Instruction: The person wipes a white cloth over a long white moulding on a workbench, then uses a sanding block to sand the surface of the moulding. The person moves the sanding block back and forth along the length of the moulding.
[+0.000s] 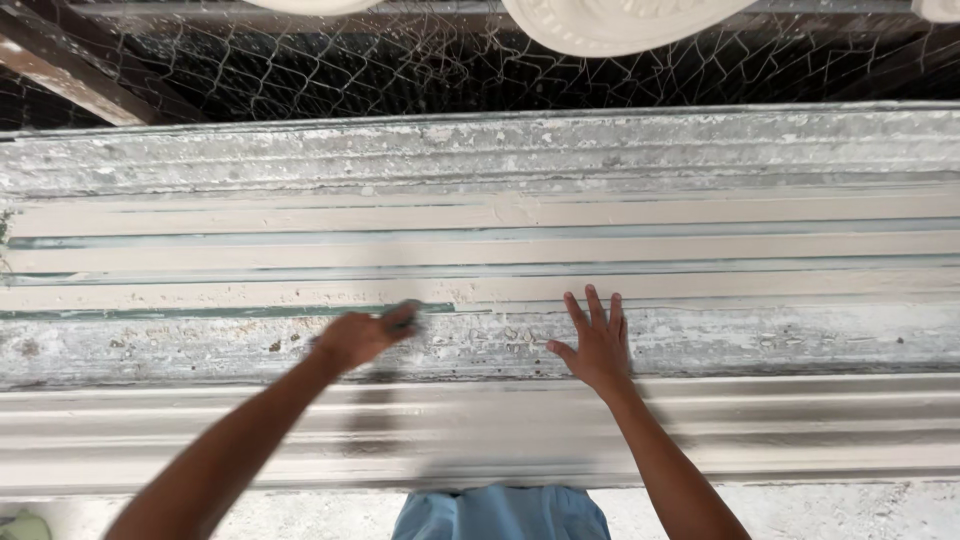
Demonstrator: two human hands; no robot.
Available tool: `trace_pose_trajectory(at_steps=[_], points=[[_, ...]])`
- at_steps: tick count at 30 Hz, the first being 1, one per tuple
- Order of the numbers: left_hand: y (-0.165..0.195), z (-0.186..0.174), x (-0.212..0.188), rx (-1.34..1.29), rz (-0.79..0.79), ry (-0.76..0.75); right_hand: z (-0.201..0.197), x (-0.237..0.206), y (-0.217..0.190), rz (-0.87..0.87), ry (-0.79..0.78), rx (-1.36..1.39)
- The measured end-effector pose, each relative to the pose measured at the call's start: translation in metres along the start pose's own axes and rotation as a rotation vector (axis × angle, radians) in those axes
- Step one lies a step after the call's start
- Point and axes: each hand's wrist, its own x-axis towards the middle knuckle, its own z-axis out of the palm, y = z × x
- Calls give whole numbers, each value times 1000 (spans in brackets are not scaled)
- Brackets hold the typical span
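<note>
Two hands work at a long ribbed mould (700,250) filled with pale plaster. The left hand (360,335) is closed around a small grey tool (408,316), blurred, at the nearest plaster strip's edge. The right hand (598,345) lies flat, fingers spread, holding nothing. I judge the strips mostly filled and smooth; the green edge (200,312) left of the tool looks unfinished.

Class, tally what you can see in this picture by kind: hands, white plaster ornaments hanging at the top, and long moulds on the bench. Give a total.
Hands: 2, left hand and right hand
White plaster ornaments: 3, largest
Long moulds: 1
Total: 6
</note>
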Motion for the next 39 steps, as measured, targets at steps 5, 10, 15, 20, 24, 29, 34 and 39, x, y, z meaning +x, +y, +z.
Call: trace_pose_trajectory(at_steps=[5, 10, 15, 20, 24, 29, 34, 39], points=[[78, -12, 88, -215, 19, 153, -2, 4, 4, -28, 46, 0], [41, 35, 8, -767, -111, 387, 5, 6, 11, -3, 31, -45], [-66, 103, -104, -788, -513, 230, 18, 9, 17, -16, 64, -59], [-41, 90, -36, -509, -147, 477, 22, 9, 20, -6, 52, -64], [47, 47, 54, -597, -135, 545, 18, 10, 18, -9, 41, -89], [78, 17, 70, -710, -200, 409, 11, 8, 14, 12, 1, -89], [93, -4, 81, -637, -195, 421, 8, 8, 9, 41, -29, -107], [104, -10, 85, -621, -184, 437, 2, 8, 12, 36, -26, -55]])
